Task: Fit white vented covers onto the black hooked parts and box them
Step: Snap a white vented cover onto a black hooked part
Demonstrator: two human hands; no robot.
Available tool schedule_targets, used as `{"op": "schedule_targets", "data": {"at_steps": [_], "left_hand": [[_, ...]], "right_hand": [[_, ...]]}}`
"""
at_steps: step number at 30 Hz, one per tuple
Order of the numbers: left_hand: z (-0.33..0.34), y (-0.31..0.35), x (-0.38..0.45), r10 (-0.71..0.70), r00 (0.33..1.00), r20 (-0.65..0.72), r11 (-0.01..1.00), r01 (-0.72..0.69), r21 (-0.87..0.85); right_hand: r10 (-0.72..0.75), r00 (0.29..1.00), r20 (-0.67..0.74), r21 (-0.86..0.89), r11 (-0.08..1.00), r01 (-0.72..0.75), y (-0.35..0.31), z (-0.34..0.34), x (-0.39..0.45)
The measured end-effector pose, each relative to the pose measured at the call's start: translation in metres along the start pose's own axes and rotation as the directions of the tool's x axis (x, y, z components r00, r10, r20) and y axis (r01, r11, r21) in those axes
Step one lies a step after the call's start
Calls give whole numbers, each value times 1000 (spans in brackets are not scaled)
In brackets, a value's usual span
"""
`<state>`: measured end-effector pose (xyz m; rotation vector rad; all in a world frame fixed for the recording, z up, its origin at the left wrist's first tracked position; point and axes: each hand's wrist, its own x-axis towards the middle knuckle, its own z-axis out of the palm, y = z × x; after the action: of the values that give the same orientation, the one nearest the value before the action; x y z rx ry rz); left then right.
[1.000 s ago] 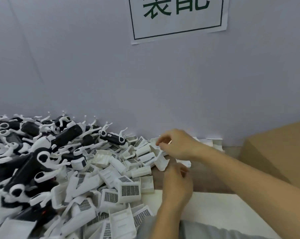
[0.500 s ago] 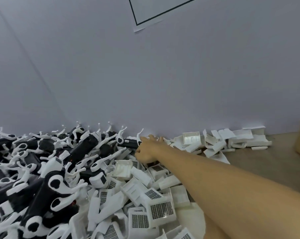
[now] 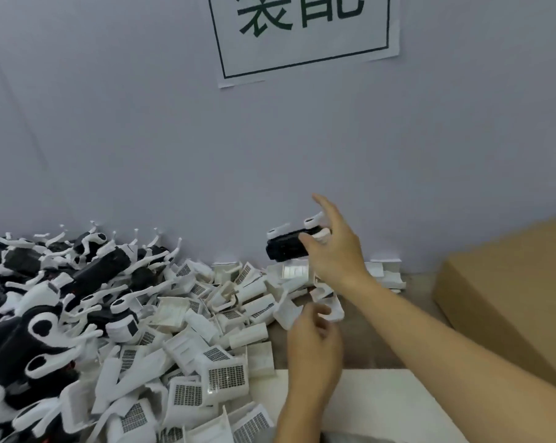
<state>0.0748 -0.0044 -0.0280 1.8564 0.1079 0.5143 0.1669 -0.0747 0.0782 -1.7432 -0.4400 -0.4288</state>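
Observation:
My right hand holds a black hooked part in the air near the wall, thumb pressed on it and index finger stretched up. Lower down, my left hand has its fingers curled round the edge of a white vented cover, just above the table. A heap of black hooked parts with white hooks fills the left side. A pile of loose white vented covers spreads from the middle towards the wall. The brown cardboard box stands at the right.
A grey wall closes off the table's far side, with a paper sign on it. A white flat sheet lies at the near edge, under my arms. Brown table surface shows between the pile and the box.
My right hand reached left into the heap, then came back right and up with a black hooked part in it. My left hand is in view again, at a white cover.

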Motion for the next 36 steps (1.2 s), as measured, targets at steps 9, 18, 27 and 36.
{"op": "schedule_targets", "data": {"at_steps": [9, 18, 27, 36], "left_hand": [[11, 43, -5, 92, 947, 309, 984, -134, 117], [10, 49, -4, -34, 933, 359, 943, 149, -299], [2, 33, 7, -507, 860, -51, 689, 369, -624], [15, 41, -3, -253, 958, 136, 804, 286, -521]], "right_hand": [[53, 971, 235, -152, 988, -17, -29, -100, -88], [44, 999, -2, 153, 987, -43, -6, -78, -101], [15, 956, 294, -271, 960, 68, 34, -47, -122], [92, 989, 119, -177, 982, -70, 38, -50, -116]]}}
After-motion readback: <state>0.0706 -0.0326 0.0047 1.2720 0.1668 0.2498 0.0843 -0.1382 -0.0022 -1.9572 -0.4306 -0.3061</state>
